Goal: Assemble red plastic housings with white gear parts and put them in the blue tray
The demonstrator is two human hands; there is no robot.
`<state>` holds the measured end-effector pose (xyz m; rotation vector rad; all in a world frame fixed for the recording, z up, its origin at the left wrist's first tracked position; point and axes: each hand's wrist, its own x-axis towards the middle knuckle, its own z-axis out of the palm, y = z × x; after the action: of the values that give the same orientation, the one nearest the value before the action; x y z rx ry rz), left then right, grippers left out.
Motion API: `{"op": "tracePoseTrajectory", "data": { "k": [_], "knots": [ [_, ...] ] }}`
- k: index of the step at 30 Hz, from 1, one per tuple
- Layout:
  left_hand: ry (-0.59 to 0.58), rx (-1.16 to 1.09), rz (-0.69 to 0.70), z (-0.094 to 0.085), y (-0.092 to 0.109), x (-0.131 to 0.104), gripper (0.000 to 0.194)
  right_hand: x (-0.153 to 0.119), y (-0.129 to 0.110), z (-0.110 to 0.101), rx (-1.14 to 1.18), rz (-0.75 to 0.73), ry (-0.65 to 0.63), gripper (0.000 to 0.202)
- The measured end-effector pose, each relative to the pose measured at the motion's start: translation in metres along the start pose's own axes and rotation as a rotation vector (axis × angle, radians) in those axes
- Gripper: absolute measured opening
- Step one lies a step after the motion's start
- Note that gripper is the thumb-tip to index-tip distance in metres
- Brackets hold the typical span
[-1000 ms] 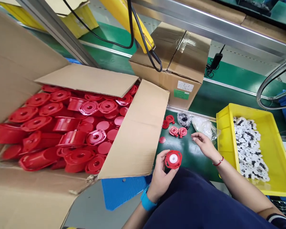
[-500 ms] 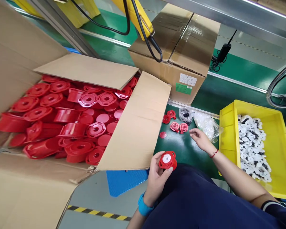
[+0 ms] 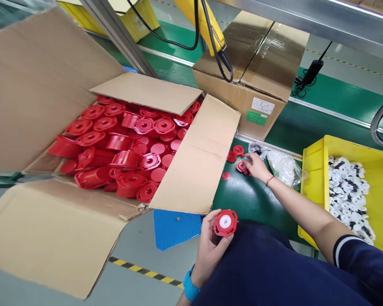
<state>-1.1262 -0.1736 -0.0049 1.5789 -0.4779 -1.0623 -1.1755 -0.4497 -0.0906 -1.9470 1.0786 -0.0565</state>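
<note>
My left hand [image 3: 210, 242] is closed around a red round housing [image 3: 229, 220], low in front of my body. A white toothed gear [image 3: 225, 221] sits in the middle of the housing's face, which is turned up. Over the green bench, my right hand [image 3: 257, 166] has its fingers bent down on a small red round part, most of which they hide. Just left of the fingertips lies another small red round part [image 3: 241, 166]. Beyond it are two red round pieces [image 3: 238, 150], and nearer me a flat red disc [image 3: 226, 176].
An open carton [image 3: 194, 157] full of red housings [image 3: 132, 180] stands at left. At right, a yellow bin [image 3: 314, 170] holds white and black pieces [image 3: 347, 191]. Clear plastic bags [image 3: 284, 168] lie behind my right hand. A taped carton [image 3: 242, 93] and a hanging yellow tool [image 3: 207, 25] are farther back.
My right hand has moved left onto the small red parts and now covers one of them. My left hand has tilted the housing's face toward me. The view has shifted left.
</note>
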Motion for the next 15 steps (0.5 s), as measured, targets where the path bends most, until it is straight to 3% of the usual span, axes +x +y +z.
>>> {"op": "tracePoseTrajectory", "data": {
  "k": [4,8,11,15],
  "knots": [
    [0.007,0.029,0.009,-0.002,-0.003,-0.011,0.058,0.058,-0.007,-0.004,-0.102,0.044,-0.004,0.039],
    [0.129,0.041,-0.034,0.005,0.010,-0.021,0.057,0.104,-0.007,0.003,-0.190,0.216,-0.131,0.023],
    [0.215,0.046,-0.053,0.006,0.015,-0.024,0.054,0.123,0.001,0.015,-0.211,0.338,-0.221,0.017],
    [0.166,0.067,0.003,-0.002,0.010,-0.024,0.064,0.130,0.012,0.025,-0.163,0.375,-0.207,0.026]
  ]
}}
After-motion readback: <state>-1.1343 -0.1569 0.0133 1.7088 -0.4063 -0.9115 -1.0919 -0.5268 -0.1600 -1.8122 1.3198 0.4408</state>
